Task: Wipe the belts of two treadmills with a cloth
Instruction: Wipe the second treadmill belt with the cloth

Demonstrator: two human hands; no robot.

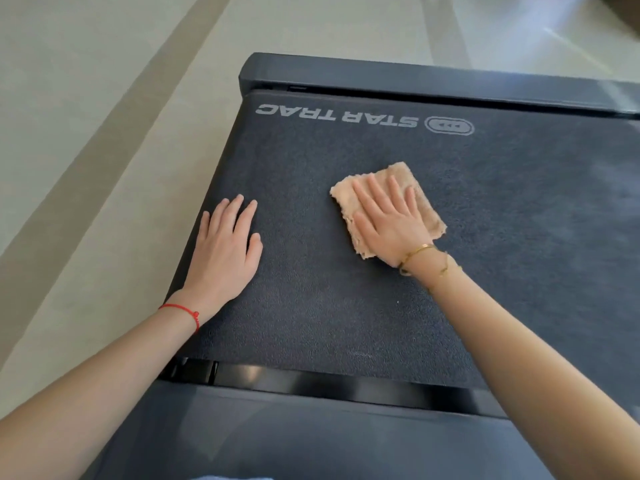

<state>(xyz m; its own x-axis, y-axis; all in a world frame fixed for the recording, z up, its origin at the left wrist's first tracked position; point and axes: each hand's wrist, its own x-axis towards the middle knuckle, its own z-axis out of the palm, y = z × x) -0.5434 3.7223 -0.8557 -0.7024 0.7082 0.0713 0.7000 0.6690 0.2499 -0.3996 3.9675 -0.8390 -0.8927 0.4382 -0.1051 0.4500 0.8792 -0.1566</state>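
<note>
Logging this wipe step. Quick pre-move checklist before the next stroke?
1. Cloth flat on belt: ok.
2. Right hand pressing cloth, fingers straight: ok.
3. Left hand resting flat on belt, away from cloth: ok.
4. Belt ahead toward logo free of objects: ok.
5. Belt stopped: cannot tell.
6. Second treadmill wiped: cannot tell, not in view.

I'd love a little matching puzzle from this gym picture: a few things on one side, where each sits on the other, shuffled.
Things:
1. cloth
2. left hand
3. red string
4. gold bracelet

Places:
A. round the right wrist
B. flat on the bare belt
C. under the right hand
D. round the left wrist

Pairs: 1-C, 2-B, 3-D, 4-A
</note>
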